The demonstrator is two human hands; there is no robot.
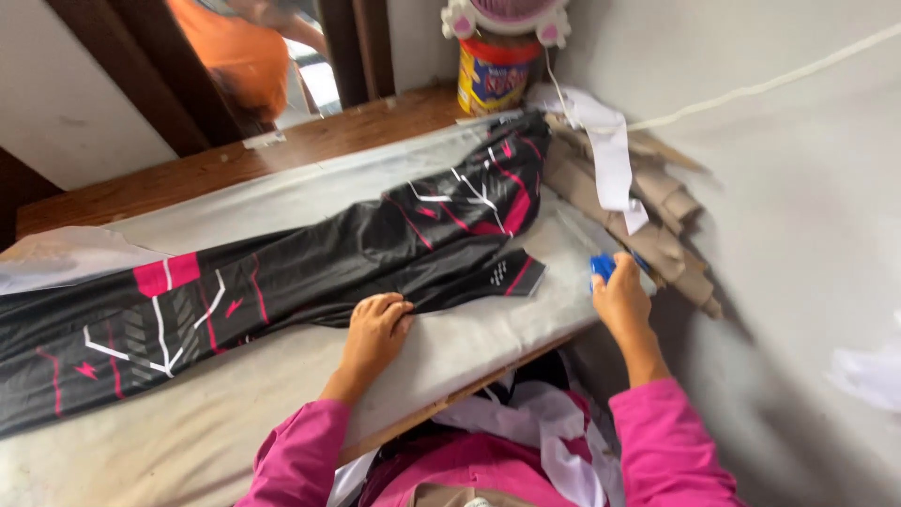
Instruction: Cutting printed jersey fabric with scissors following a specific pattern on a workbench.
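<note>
Across padded worktop (282, 376): black-and-pink garment (282, 272), spread flat. Left hand (375, 329), fingers curled, pins its hem to keep it smooth. Right hand (619, 300) grasps blue object (603, 267) at worktop's edge, beside tan fabric pile (657, 225).

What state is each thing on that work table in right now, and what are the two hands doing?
Black garment: spread flat along the padded table.
Left hand: fingers curled, pressing the garment's edge.
Right hand: closed on a blue object.
Tan fabric pieces: stacked by the wall.
Can: upright.

Black-and-pink garment (282, 282) cut off at left edge; blue object (603, 267) mostly hidden behind right hand (621, 302).
</note>
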